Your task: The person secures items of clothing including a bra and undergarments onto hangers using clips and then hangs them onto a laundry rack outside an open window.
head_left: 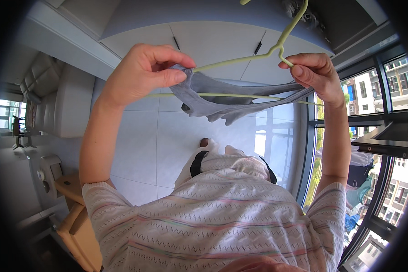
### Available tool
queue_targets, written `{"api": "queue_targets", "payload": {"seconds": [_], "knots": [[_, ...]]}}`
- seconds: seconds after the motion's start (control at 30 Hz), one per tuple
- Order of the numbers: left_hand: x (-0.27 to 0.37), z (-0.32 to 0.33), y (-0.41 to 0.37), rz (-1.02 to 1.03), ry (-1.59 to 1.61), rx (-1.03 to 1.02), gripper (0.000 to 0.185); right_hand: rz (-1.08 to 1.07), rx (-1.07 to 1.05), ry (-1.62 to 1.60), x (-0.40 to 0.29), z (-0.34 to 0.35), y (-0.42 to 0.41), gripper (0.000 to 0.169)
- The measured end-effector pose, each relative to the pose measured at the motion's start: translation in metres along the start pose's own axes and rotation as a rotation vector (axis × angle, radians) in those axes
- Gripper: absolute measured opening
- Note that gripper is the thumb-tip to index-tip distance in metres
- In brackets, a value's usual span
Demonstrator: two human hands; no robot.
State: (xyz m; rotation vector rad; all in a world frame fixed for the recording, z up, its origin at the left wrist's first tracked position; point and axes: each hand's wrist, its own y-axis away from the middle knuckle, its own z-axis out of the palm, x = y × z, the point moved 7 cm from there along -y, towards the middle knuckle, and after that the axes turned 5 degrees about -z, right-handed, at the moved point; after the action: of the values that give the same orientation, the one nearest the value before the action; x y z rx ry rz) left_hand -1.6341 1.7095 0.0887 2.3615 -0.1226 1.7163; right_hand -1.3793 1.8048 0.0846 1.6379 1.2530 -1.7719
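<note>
A pale yellow-green clothes hanger [238,62] is held up in front of me, its hook running off the top edge. A grey cloth garment [221,107] hangs with its opening stretched between my hands. The hanger's lower bar passes across the opening of the garment. My left hand [146,69] pinches the cloth between thumb and fingers, where the left arm of the hanger meets it. With thumb and fingertips, my right hand [312,73] grips the hanger by the notch beside its neck. The garment's right end reaches that hand too; whether fingers hold it there is hidden.
Light cabinet doors [217,44] with dark handles stand ahead, above a tiled floor [139,142]. Windows [363,88] with dark frames line the right, near a black bracket-like fixture [384,136]. On the left are a light sofa [73,102] and a tan piece of furniture [78,234].
</note>
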Motion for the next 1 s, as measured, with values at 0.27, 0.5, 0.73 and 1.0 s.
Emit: {"api": "queue_targets", "payload": {"seconds": [0.27,0.5,0.73,1.0], "knots": [[0.015,-0.005,0.006,0.23,-0.321,0.12,0.012,0.005,0.057,0.031,-0.005,0.002,-0.001,0.02],[0.02,-0.006,0.008,0.355,-0.388,0.334,0.011,0.039,0.056,0.082,-0.008,-0.005,-0.001,0.022],[0.023,-0.022,0.015,0.417,-0.364,0.417,0.011,0.032,0.079,0.301,-0.014,-0.041,0.011,0.039],[0.011,-0.029,0.016,0.274,-0.396,0.405,0.012,0.132,0.103,0.239,0.005,-0.041,0.015,0.025]]}}
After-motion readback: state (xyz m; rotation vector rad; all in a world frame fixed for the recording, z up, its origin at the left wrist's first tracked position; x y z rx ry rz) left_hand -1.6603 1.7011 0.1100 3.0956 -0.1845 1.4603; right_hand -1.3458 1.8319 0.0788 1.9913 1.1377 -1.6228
